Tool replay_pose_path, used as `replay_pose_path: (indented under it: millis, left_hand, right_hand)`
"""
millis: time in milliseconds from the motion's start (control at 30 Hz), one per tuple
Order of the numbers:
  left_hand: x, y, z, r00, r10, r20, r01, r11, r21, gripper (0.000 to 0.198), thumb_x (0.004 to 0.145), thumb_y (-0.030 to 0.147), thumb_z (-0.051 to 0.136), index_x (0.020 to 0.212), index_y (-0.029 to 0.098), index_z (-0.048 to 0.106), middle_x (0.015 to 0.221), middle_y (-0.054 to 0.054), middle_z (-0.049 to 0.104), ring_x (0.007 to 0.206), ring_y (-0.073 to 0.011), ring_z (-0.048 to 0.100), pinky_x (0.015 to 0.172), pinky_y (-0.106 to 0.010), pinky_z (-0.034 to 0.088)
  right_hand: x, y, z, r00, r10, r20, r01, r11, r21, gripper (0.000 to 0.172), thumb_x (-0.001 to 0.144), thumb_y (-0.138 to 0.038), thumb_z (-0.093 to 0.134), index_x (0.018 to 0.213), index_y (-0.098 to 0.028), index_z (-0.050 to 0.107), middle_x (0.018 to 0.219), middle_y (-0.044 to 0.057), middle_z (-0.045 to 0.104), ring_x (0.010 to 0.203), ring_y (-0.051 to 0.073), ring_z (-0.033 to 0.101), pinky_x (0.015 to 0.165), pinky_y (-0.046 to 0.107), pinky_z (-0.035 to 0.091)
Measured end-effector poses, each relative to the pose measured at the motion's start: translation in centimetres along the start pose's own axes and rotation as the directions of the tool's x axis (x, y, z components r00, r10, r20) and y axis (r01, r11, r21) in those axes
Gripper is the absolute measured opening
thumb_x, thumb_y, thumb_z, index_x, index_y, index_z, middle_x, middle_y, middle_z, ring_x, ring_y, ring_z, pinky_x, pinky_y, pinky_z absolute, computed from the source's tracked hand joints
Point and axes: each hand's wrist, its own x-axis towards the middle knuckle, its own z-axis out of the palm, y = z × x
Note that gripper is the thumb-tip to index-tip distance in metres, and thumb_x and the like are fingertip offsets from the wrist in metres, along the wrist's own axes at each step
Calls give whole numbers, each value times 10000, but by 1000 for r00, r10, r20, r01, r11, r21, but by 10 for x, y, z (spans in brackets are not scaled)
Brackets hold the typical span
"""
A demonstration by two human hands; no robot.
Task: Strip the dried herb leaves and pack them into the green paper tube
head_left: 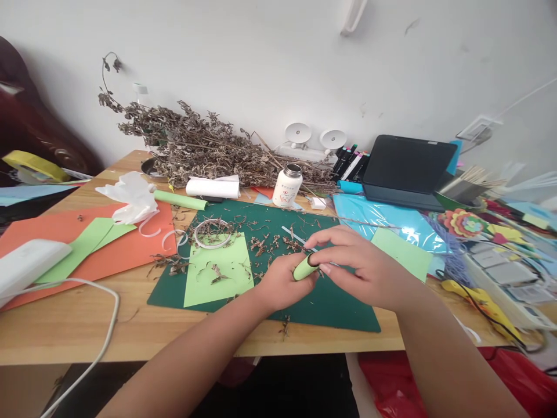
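A short rolled tube of light green paper (303, 267) is wrapped in the fingers of my left hand (281, 278), above the green cutting mat (348, 307). My right hand (361, 261) has its fingertips bent closed at the tube's open upper end, touching the rim. A thin pale strip (293, 235) sticks out just beyond my fingers; whether it is attached to the tube I cannot tell. Left of my hands, a flat green sheet (217, 270) bears dry leaf bits. A roll of clear tape (212, 233) rests partly on it.
Dried plant stems (209, 145) are heaped along the wall. A white open bottle (287, 186) stands behind the mat, with a dark tablet (409, 165) at right. A paper flower (134, 200) and green tube lie on orange paper (143, 249). A white cable (111, 331) crosses the left edge.
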Motion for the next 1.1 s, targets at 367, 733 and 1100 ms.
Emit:
replay_pose_path:
  millis: [367,733,1100]
  left_hand:
    - [0,-2,0,999,-18,43,17,999,40,93,663,203,458,592,149,430,550,40,403,528,-70,370,510,-181,320]
    - [2,-2,1,1000,-14,19,14,1000,9,119,661,205,465,567,149,418,532,46,392,515,-66,358,486,-175,304]
    - [1,-2,1,998,-52,36,52,998,18,114,635,194,491,548,139,444,537,43,447,517,-64,396,482,-168,313]
  right_hand:
    - [2,2,2,994,69,-90,-63,996,62,164,786,-191,437,825,-229,592,773,19,570,748,118,518,639,245,431]
    - [2,1,9,977,16,-210,-18,1000,-9,100,763,-188,474,704,-207,553,723,9,584,716,126,513,644,265,415]
    - [-5,6,6,998,-50,-25,49,998,-36,211,784,-187,395,846,-229,591,1160,47,450,1047,206,389,863,394,347]
